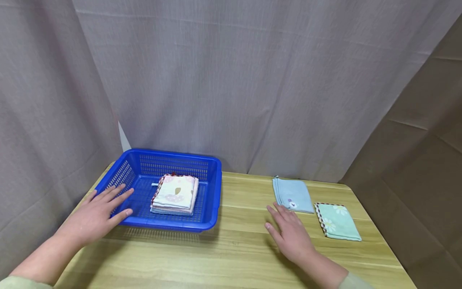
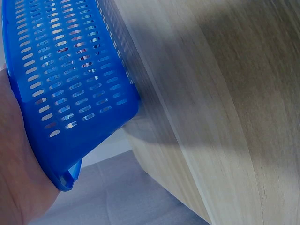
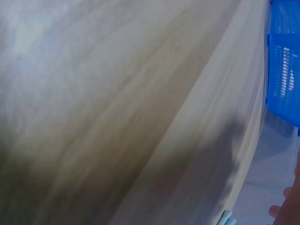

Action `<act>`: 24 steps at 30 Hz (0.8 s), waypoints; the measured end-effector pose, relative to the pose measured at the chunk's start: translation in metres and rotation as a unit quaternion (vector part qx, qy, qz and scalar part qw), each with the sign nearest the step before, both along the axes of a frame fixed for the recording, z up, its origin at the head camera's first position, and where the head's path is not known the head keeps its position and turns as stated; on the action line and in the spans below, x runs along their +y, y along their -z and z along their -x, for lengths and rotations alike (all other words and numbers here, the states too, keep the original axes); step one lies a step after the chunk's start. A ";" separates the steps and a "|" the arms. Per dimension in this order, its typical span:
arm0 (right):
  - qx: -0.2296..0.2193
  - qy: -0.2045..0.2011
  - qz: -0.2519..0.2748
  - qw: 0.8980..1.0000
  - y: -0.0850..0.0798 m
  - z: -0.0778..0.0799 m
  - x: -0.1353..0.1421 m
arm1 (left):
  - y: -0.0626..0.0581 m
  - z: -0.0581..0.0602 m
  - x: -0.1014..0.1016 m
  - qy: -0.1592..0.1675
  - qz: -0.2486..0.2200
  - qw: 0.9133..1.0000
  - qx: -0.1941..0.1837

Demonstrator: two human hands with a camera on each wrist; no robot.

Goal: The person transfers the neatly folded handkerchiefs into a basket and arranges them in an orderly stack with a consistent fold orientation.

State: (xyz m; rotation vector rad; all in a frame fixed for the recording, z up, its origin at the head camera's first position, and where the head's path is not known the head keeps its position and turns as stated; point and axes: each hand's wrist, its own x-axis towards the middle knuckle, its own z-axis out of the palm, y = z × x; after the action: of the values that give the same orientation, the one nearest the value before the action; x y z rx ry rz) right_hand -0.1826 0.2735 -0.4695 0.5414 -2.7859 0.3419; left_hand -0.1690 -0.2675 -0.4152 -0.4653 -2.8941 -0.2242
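My left hand [image 1: 94, 214] lies over the near left corner of a blue plastic basket [image 1: 215, 196], fingers spread and nearly straight above its rim. In the left wrist view, that hand [image 2: 21, 164] is right at the rim of the basket [image 2: 84, 126]. Inside the basket sits a stack of folded cloths [image 1: 176, 193], a white patterned one on top. My right hand [image 1: 290, 235] is over the table with fingers extended and nothing in its grasp. Its fingertips overlap the near edge of a folded light blue cloth [image 1: 294, 192] with a small bear on it.
A folded mint green cloth [image 1: 339, 222] with white flowers and a checked edge lies right of my right hand. Everything stands on a wooden table [image 1: 238, 257]. Grey curtain [image 1: 231, 88] hangs behind it, and brown fabric [image 1: 415, 168] bounds the right side.
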 end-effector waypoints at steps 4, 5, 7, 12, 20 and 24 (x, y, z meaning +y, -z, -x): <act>0.007 0.003 0.000 1.000 0.001 0.005 0.005 | 0.000 0.000 0.000 0.001 0.001 1.000 -0.001; 0.008 0.005 0.001 1.000 0.001 0.006 0.007 | 0.000 0.000 0.000 0.001 0.001 1.000 -0.001; 0.009 0.007 0.006 1.000 0.001 0.008 0.009 | 0.000 0.000 0.000 0.000 0.002 1.000 -0.001; 0.008 0.019 0.012 1.000 0.001 0.014 0.016 | 0.000 0.000 0.000 -0.002 0.002 1.000 0.000; -0.005 0.047 0.014 0.999 0.000 0.023 0.026 | 0.000 0.000 0.000 -0.001 0.001 1.000 0.002; -0.007 0.056 0.011 0.998 -0.002 0.026 0.031 | 0.000 0.000 0.000 0.000 0.001 1.000 0.004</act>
State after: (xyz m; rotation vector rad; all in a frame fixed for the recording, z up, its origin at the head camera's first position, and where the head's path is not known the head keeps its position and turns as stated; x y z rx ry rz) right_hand -0.2084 0.3049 -0.4680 0.3771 -2.8074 0.3527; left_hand -0.1692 -0.2677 -0.4156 -0.4664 -2.8869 -0.2200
